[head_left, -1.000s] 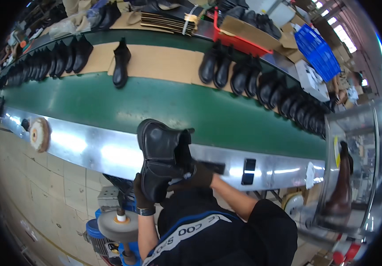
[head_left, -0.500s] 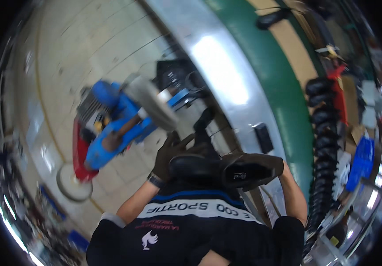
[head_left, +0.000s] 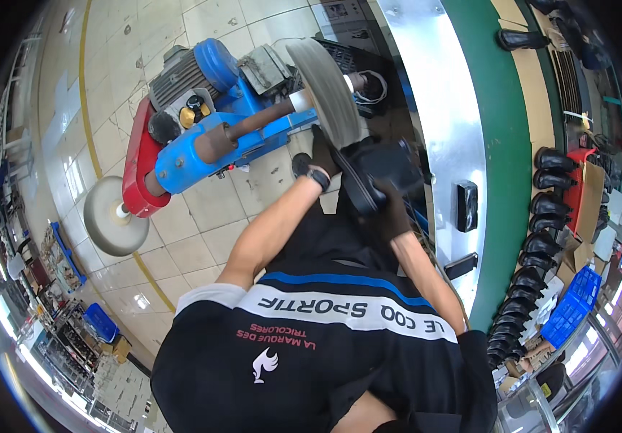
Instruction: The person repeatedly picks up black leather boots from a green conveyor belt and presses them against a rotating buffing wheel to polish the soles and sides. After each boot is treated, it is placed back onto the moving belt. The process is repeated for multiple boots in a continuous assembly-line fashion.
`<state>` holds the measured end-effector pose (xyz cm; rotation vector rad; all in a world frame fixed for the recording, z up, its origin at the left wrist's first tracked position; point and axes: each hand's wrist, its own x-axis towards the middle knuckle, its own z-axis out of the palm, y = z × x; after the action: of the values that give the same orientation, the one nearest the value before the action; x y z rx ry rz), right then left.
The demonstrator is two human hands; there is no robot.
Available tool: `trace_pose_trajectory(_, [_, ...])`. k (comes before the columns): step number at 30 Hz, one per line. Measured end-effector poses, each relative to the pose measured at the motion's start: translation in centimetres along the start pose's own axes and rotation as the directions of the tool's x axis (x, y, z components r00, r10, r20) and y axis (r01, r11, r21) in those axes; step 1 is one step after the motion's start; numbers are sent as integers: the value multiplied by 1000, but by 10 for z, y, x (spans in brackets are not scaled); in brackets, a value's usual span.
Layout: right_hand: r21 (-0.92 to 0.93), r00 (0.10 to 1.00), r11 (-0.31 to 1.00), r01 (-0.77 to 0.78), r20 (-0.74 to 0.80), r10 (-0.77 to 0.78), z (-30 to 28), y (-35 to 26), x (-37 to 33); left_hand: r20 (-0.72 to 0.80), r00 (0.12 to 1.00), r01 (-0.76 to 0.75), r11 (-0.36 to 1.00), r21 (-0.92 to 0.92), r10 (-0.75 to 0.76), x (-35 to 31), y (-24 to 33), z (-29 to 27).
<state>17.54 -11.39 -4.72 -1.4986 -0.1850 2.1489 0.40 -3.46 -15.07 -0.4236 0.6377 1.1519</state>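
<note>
A pale tiled workshop floor (head_left: pixel 203 238) fills the left and centre of the frame, with a green conveyor belt (head_left: pixel 502 144) running down the right side and rows of black boots (head_left: pixel 542 238) lined beside it. In the upper centre stands a blue and red buffing machine (head_left: pixel 195 137), its grey polishing wheel (head_left: pixel 323 94) facing the person.

The person holds a black boot (head_left: pixel 379 173) just below the wheel, its upper edge seemingly touching the rim. The left hand (head_left: pixel 320 160), in a dark glove with a wristband, grips the boot's near side right beside the wheel. The right hand (head_left: pixel 394 213), also gloved, clasps the boot from below and to the right.

The main risk is likely the left glove's closeness to the wheel: a slip could drag fingers against it. Too much pressure might scuff or burn the leather, and a loose grip could let the wheel snatch the boot away.
</note>
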Motion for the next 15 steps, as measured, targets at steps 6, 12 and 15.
trace_pose_trajectory(6, [93,998,993,-70,12,70,-8,7,72,83,996,31,997,69,-37,53,31,-38])
trace_pose_trajectory(12, [-382,990,915,133,17,-137,-45,36,-17,420,906,-337,678,653,46,-21,13,-30])
trace_pose_trajectory(15, [-770,958,599,220,55,-280,-56,29,-65,547,837,-540,-125,833,28,-45,7,-27])
